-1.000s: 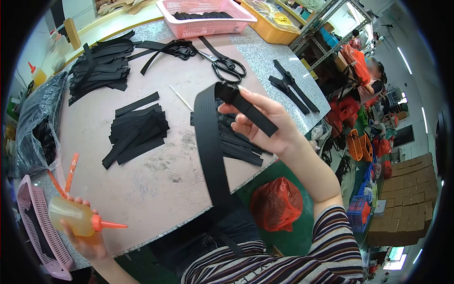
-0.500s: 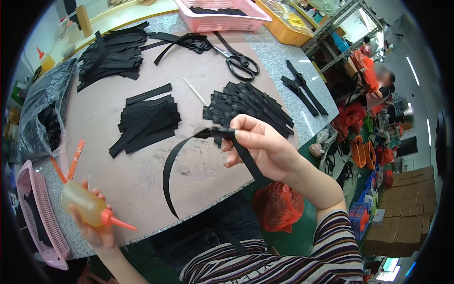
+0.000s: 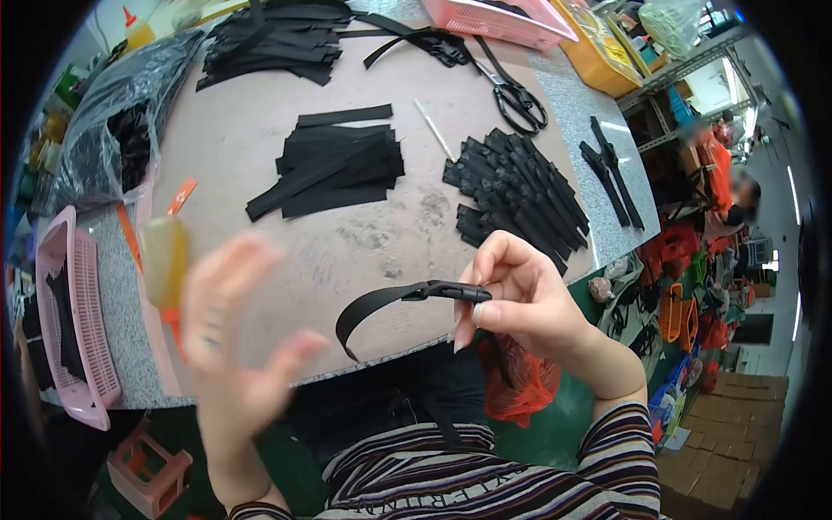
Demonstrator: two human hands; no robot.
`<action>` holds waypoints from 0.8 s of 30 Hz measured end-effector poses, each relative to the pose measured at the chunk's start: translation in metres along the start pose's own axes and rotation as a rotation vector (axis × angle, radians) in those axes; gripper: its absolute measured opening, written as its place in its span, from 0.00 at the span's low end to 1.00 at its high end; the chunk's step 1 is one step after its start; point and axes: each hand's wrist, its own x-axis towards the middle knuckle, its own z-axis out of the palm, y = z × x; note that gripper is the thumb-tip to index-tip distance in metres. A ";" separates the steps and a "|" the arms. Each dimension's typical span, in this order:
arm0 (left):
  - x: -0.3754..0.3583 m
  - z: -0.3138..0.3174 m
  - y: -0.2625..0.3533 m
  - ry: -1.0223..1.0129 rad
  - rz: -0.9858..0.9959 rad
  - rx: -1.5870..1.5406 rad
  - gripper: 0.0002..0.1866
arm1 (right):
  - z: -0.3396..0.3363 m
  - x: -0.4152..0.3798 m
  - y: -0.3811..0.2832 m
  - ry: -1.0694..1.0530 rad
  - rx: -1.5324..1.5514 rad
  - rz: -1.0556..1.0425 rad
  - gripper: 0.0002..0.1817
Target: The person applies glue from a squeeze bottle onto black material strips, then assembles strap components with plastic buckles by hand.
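My right hand (image 3: 529, 299) pinches a black plastic buckle (image 3: 446, 290) between thumb and fingers, above the table's near edge. From the buckle a black webbing strap (image 3: 354, 319) curves off to the left. My left hand (image 3: 234, 338), smeared by motion, is raised with its fingers and thumb apart and nothing in it. Just behind it is a squeeze bottle of yellowish liquid (image 3: 165, 260), its orange nozzle pointing toward me and partly hidden by the hand. Beyond my hands are a stack of flat black straps (image 3: 342, 165) and a fanned pile of black strap pieces (image 3: 520, 186).
Scissors (image 3: 520, 104) and a white stick (image 3: 433, 130) lie on the table. More black straps (image 3: 269, 48) are at the back. A pink basket (image 3: 95, 321) stands left, below a plastic bag (image 3: 113, 130). Two joined strap pieces (image 3: 614, 178) lie right. People are in the background.
My left hand has let go of the bottle and moved right, its fingers spreading. My right hand still holds the buckle, now turned more level. The view has shifted.
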 end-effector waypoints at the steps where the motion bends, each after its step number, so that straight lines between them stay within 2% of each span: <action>1: 0.002 0.005 0.013 -0.097 0.029 -0.175 0.28 | 0.005 -0.002 -0.001 -0.003 -0.042 0.002 0.15; 4: -0.002 0.035 0.025 -0.043 0.119 -0.160 0.24 | 0.009 -0.005 0.002 -0.033 -0.139 -0.012 0.18; 9: -0.006 0.044 0.022 -0.006 0.100 -0.314 0.18 | 0.005 -0.006 0.013 -0.096 -0.326 -0.120 0.22; 12: -0.010 0.043 0.023 -0.045 0.071 -0.326 0.15 | 0.011 -0.004 0.017 -0.023 -0.586 -0.230 0.21; 15: -0.013 0.044 0.025 -0.129 0.016 -0.350 0.12 | 0.019 0.001 0.012 -0.110 -1.046 -0.296 0.21; 16: -0.015 0.044 0.026 -0.169 -0.030 -0.383 0.11 | 0.025 0.002 0.013 -0.082 -1.073 -0.292 0.15; 19: -0.015 0.036 0.024 -0.325 -0.168 -0.558 0.08 | 0.021 0.004 0.019 -0.152 -1.068 -0.298 0.12; 24: -0.015 0.028 0.015 -0.555 -0.334 -0.791 0.06 | 0.017 0.002 0.025 -0.263 -0.932 -0.136 0.09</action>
